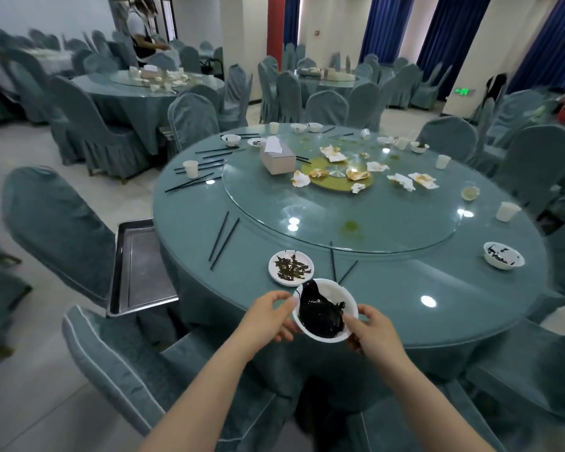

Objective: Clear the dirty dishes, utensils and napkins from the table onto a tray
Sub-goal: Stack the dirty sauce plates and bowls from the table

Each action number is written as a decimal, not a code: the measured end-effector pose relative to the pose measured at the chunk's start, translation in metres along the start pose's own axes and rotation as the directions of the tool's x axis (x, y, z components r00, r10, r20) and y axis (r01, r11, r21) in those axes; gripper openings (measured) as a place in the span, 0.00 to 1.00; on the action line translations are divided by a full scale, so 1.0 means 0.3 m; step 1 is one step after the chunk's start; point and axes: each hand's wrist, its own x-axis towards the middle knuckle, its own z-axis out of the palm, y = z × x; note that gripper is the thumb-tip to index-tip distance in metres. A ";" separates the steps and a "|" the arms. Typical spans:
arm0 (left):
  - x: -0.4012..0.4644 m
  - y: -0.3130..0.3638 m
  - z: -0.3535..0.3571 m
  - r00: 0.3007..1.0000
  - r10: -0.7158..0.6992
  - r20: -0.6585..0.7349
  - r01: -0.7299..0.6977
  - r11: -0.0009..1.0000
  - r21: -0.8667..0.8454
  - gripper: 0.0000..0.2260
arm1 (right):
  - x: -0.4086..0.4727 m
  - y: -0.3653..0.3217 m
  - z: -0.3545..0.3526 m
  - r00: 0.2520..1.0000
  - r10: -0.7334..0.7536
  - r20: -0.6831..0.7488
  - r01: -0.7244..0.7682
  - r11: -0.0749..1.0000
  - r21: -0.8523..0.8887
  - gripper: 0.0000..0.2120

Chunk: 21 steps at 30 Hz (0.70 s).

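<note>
We note a glossy glass top (388,288) on the table, with a glass turntable (307,216) on it. Tray (121,256): matt grey metal. Bowl (348,300): smooth white, smeared with shiny black sauce. Chair covers (62,223): soft matt cloth. Napkins (402,181): crumpled paper.

Big round table (388,321) with a teal cloth under glass fills the middle of the frame, with a glass turntable (340,220) on top. Crumpled napkins (402,181) and a tissue box (277,158) sit on the turntable. Round the rim: black chopsticks (224,240) left of center, paper cups (190,168), a plate (291,267) of scraps near the bottom edge, a stained bowl (503,255) at right.
</note>
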 end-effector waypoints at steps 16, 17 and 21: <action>0.068 -0.112 0.026 0.949 -0.012 -0.315 0.006 1.000 -0.019 0.06 | 0.228 0.166 -0.030 0.980 0.124 0.156 -0.130 0.991 0.034 0.06; 0.072 -0.116 0.002 0.940 -0.014 -0.340 0.003 1.000 -0.031 0.07 | 0.252 0.177 -0.021 0.979 0.147 0.144 -0.152 0.988 0.030 0.05; 0.114 -0.126 -0.111 0.908 -0.031 -0.418 0.000 0.997 -0.074 0.10 | 0.360 0.206 0.038 0.970 0.217 0.111 -0.220 0.975 0.013 0.04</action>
